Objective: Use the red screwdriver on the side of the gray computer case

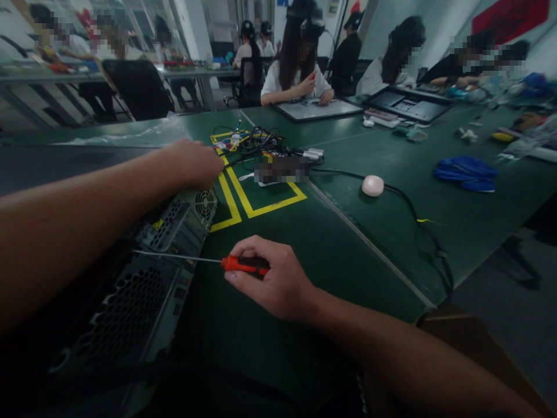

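Head view: the bare right hand (281, 280) grips a red-and-black-handled steel screwdriver (234, 264) — long axis towards nine o'clock, over the grey perforated-metal computer case (167, 290) — while the left hand (198, 165), at eleven, hides its grip.

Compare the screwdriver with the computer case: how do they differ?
The screwdriver is slim, with a red-orange handle; the computer case is bulky and greyish, with perforated panels. The screwdriver is in the right hand; the computer case rests on the table. Both show metal-looking parts.
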Available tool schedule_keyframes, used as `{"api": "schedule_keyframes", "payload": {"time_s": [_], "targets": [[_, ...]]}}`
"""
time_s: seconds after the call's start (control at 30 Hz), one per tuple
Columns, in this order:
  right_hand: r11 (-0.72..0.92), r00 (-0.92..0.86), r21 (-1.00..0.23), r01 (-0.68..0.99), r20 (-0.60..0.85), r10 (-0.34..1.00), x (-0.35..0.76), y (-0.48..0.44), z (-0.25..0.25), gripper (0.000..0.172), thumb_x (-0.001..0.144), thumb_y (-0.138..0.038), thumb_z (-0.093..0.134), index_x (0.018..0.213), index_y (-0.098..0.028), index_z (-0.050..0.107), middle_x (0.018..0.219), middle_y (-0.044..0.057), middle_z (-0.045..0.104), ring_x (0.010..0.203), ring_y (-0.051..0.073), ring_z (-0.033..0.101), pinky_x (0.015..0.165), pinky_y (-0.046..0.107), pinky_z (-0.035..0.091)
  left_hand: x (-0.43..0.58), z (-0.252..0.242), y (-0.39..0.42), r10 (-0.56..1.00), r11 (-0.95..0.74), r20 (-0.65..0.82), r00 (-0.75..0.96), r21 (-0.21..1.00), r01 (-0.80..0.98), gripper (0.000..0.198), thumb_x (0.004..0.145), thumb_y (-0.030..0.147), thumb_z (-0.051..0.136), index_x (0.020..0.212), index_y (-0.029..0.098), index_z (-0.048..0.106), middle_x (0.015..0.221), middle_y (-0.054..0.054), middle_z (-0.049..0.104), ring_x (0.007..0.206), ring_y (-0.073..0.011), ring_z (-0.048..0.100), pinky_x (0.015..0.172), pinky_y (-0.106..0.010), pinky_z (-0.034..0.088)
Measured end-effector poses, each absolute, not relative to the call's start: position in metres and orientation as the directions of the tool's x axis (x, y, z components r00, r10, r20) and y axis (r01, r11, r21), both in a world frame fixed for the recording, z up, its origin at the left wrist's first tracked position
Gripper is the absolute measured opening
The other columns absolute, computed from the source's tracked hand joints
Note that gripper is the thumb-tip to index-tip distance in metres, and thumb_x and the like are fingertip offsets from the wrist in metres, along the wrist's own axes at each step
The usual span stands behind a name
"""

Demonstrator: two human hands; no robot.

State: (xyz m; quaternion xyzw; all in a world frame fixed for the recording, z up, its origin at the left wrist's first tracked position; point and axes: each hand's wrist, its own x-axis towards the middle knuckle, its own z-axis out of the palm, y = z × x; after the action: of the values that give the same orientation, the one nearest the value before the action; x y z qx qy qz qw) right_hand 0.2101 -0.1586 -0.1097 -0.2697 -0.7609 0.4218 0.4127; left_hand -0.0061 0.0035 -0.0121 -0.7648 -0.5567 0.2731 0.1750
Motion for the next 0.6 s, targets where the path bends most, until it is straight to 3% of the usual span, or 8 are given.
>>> {"api": "schedule_keyframes", "payload": {"time_s": [0.23,0.43,0.6], "targets": [[0.492,-0.507,-0.867,0.076,0.392,0.768,0.2089,-0.1588,-0.1109,0.014,0.096,-0.028,0.080,0.105,-0.020,0.074,0.090,0.000,0.075,0.070,0.014,0.064,0.071,0.028,0.052,-0.0069,-0.0107,0.0017,0.929,-0.370,-0.230,0.290,-0.559,0.742,0.049,0.096,0.016,0.054,0.137,0.009,0.079,0.117,-0.025,0.083,0.113,-0.0386,0.078,0.096,-0.056,0.064],[0.493,-0.498,-0.868,0.062,0.401,0.769,0.2086,-0.1586,-0.1121,0.013,0.096,-0.028,0.079,0.104,-0.021,0.073,0.089,0.000,0.076,0.069,0.014,0.063,0.071,0.028,0.053,-0.0049,-0.0070,-0.0017,0.925,-0.379,-0.214,0.313,-0.546,0.747,0.045,0.093,0.012,0.058,0.129,0.016,0.084,0.113,-0.019,0.085,0.113,-0.0348,0.078,0.098,-0.050,0.064],[0.495,-0.493,-0.867,0.062,0.405,0.770,0.2085,-0.1580,-0.1132,0.014,0.095,-0.029,0.081,0.105,-0.021,0.073,0.091,0.000,0.077,0.072,0.014,0.067,0.071,0.028,0.054,-0.0034,-0.0081,-0.0011,0.927,-0.373,-0.229,0.295,-0.514,0.772,0.045,0.093,0.009,0.057,0.128,0.015,0.085,0.116,-0.020,0.084,0.117,-0.0373,0.077,0.101,-0.054,0.063]]}}
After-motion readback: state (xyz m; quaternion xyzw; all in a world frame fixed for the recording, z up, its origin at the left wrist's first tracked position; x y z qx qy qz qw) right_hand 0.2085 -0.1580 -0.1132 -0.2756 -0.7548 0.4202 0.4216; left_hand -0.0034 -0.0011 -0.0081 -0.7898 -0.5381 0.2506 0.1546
